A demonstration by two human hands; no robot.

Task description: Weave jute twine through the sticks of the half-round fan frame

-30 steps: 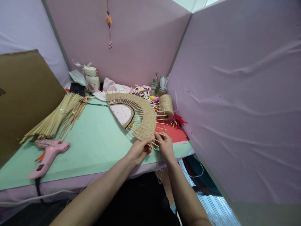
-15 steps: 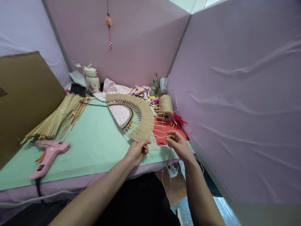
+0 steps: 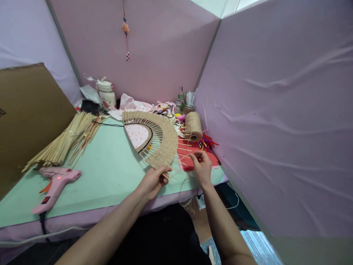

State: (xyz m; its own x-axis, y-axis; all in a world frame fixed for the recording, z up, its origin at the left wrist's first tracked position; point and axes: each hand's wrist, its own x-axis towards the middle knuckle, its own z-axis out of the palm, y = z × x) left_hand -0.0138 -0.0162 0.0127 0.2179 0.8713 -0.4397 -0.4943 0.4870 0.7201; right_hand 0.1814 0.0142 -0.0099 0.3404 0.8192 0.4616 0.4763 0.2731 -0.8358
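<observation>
Woven fan (image 3: 169, 141), long axis far-left to near-right, curved rim rightward.

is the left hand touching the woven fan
Touching: the head view shows the left hand gripping the woven fan at its lower end, thumb over the sticks.

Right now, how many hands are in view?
2: the left hand grips the woven fan at its near edge; the right hand is beside the projecting sticks, partly over red paper.
</observation>
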